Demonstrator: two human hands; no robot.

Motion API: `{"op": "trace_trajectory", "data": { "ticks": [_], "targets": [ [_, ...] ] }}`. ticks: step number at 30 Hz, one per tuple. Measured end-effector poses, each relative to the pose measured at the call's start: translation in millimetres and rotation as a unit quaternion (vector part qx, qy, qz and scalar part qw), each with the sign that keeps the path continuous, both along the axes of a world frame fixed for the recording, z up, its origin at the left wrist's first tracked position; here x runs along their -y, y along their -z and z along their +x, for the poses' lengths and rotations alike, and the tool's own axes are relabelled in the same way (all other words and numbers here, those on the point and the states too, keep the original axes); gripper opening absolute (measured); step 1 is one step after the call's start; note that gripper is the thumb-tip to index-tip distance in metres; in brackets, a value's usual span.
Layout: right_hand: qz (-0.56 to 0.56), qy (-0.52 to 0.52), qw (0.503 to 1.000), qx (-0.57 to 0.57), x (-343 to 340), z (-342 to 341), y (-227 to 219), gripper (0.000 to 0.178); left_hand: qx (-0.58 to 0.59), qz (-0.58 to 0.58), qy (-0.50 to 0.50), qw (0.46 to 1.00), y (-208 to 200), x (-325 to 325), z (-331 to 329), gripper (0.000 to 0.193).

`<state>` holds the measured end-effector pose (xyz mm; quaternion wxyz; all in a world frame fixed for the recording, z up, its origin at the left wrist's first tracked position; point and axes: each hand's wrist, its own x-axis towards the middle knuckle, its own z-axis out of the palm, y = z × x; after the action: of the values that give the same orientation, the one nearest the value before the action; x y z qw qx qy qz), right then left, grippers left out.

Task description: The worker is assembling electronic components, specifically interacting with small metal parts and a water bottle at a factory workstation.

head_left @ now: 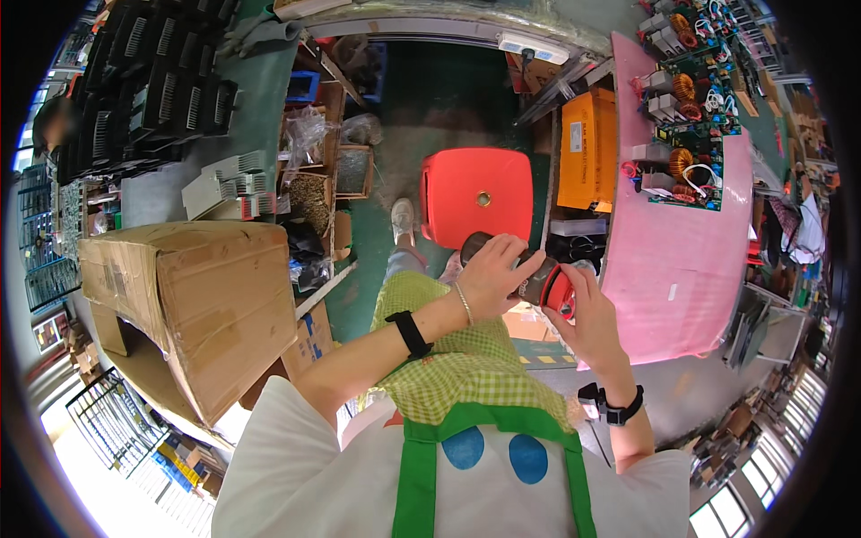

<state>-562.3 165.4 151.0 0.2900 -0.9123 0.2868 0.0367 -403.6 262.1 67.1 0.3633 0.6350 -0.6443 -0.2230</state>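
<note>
A dark brown bottle [536,283] lies sideways in front of my chest, held between both hands. My left hand [491,269] wraps around its body from above. My right hand [587,318] grips the red cap [560,290] at the bottle's right end. Both wrists carry dark bands. I wear a green checked apron over a white shirt. A red plastic stool [477,193] stands on the floor just beyond the hands.
A pink-covered workbench [682,260] with green circuit boards [686,134] runs along the right. An orange box [587,148] sits beside it. A large cardboard box [193,296] stands at my left, with black parts [152,85] stacked behind it.
</note>
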Motion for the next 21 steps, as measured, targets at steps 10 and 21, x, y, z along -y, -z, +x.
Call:
{"op": "trace_trajectory", "data": {
  "ticks": [10, 21],
  "targets": [
    [0.213, 0.231, 0.945, 0.089, -12.3, -1.0, 42.9, 0.048, 0.027, -0.026, -0.032, 0.999, 11.7, 3.2, 1.9, 0.070],
    [0.136, 0.154, 0.973, 0.102, -8.1, 52.4, 85.6, 0.063, -0.013, 0.045, -0.144, 0.988, 47.2, -13.0, 19.1, 0.073]
  ]
}}
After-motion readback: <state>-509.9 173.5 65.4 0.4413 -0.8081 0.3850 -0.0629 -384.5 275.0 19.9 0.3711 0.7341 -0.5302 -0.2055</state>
